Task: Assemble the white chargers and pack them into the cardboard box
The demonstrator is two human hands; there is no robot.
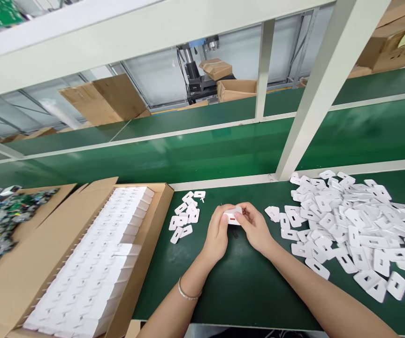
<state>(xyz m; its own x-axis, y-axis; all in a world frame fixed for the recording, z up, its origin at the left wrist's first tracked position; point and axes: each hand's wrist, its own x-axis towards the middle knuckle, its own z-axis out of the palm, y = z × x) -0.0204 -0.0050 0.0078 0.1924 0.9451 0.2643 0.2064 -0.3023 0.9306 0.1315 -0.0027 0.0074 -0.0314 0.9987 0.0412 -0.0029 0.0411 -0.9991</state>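
Observation:
Between my two hands, over the middle of the green bench, is a small white plastic housing (pixel 233 217) with a red slot facing me. My left hand (pixel 219 230) grips its left side, thumb near the front edge. On the other side my right hand (pixel 255 227) closes round it, its thumb pressing the top. Part of the housing is hidden behind my fingers. To the left lies a small group of white slotted plates (pixel 184 216). A big heap of similar white plates (pixel 353 230) spreads out to the right.
An open cardboard box (pixel 160 220) at the left holds rows of white housings (pixel 96 263). Beyond it lie loose circuit boards (pixel 1 230) on cardboard. A pale metal post (pixel 315 103) rises behind the green bench top (pixel 244 291), with a rail along its back edge.

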